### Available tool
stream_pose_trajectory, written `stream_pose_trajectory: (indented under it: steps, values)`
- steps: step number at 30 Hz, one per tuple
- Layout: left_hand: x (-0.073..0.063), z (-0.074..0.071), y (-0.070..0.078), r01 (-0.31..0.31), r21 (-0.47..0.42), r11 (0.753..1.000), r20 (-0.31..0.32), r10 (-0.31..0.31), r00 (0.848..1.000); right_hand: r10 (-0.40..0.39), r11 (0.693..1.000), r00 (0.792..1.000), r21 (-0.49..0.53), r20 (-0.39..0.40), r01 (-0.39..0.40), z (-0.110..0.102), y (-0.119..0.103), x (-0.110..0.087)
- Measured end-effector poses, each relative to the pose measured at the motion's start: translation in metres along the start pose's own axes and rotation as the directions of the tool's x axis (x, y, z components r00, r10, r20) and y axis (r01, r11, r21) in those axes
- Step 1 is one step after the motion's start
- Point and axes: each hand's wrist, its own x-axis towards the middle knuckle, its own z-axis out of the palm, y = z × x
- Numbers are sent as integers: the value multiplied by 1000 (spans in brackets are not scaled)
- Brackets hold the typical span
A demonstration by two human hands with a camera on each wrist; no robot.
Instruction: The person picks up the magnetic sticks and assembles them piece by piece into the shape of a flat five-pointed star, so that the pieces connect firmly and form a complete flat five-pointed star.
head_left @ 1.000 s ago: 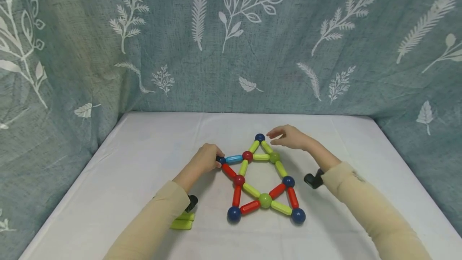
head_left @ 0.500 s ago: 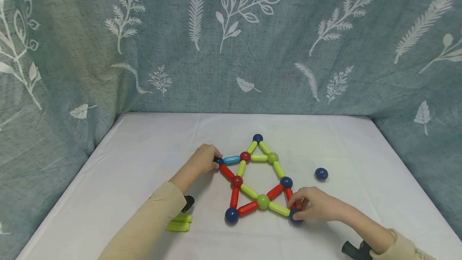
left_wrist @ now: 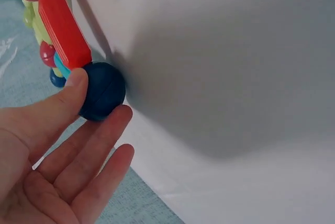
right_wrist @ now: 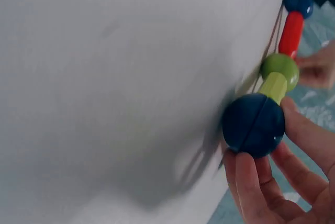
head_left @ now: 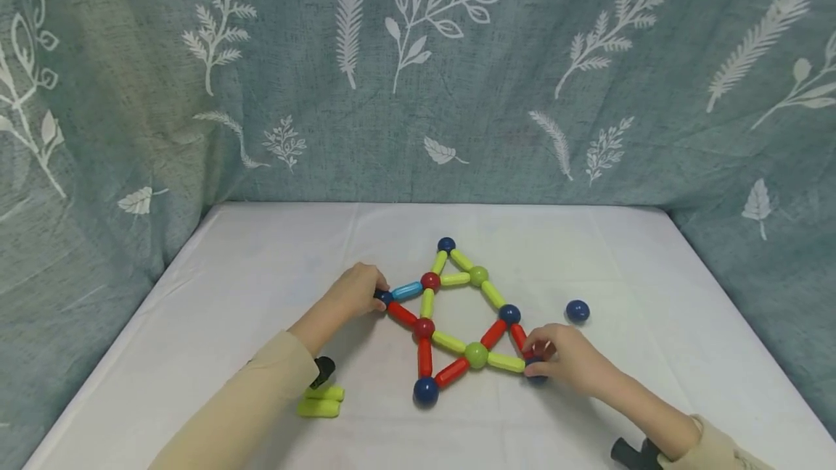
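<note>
A flat frame of magnetic sticks and balls lies on the white cloth, with a ring of rods in the middle and triangles on its sides. At its left corner my left hand (head_left: pixel 355 290) pinches a dark blue ball (left_wrist: pixel 104 90) between thumb and fingers; a red rod (left_wrist: pixel 65 29) and a light blue rod (head_left: pixel 408 291) join there. My right hand (head_left: pixel 570 358) grips another dark blue ball (right_wrist: pixel 254 124) at the lower right corner, where a yellow-green rod (head_left: pixel 506 362) and a red rod (head_left: pixel 519 339) meet.
One loose dark blue ball (head_left: pixel 578 311) lies right of the frame. Several yellow-green rods (head_left: pixel 318 407) lie near the left forearm. The cloth-covered table (head_left: pixel 274 238) ends at a teal leaf-patterned curtain (head_left: pixel 366 151) behind.
My right hand has come from near the top ball down to the lower right ball and gripped it. The frame has turned slightly, its top leftward. The loose ball has come into view.
</note>
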Motion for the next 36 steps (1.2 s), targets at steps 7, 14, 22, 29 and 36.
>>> stream_pose_trajectory:
  steps: [7,14,22,29,36]
  values:
    - [-19,0,-9,-29,-2,1000,22,29,999,106,994,989,-21,-107,-109,-9,11,23]
    - [-37,8,6,-67,26,997,29,66,997,189,980,975,-42,-118,-195,-26,23,54]
    - [-54,20,36,-114,22,993,40,113,993,185,979,974,-63,-128,-194,-44,41,79]
    - [-66,6,23,-57,62,996,102,51,993,186,982,974,-22,-127,-190,-44,45,82]
    - [-100,-6,-37,48,-114,992,257,-17,966,184,983,974,7,-132,-185,-41,45,80]
